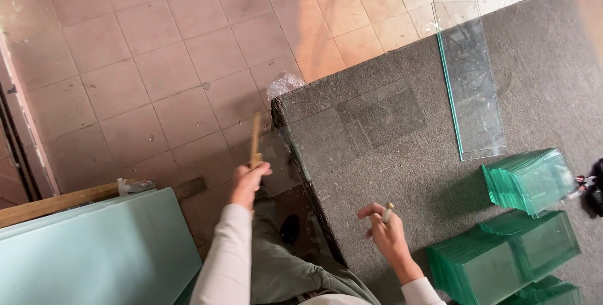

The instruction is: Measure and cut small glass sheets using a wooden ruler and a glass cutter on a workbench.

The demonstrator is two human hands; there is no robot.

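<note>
I am gripping a wooden ruler (255, 140) in my left hand (249, 178), holding it upright just off the corner of the grey counter (389, 173). My right hand (388, 233) is pinching a small glass cutter (387, 212) above the counter, near a clear pane (370, 119). Beyond the pane a long glass strip (470, 79) is lying; green stacks (531, 179) are sitting right of my right hand.

Table felt (402, 173) is open btwn the right hand (391, 233) and the long glass strip (470, 79), w/ only a flat glass pane (352, 129) lying over the near corner. Stacks of cut glass (512, 242) block the right side. Left hand (248, 179) w/ wooden stick (255, 138) is off the edge, over open tiled floor (157, 60).
</note>
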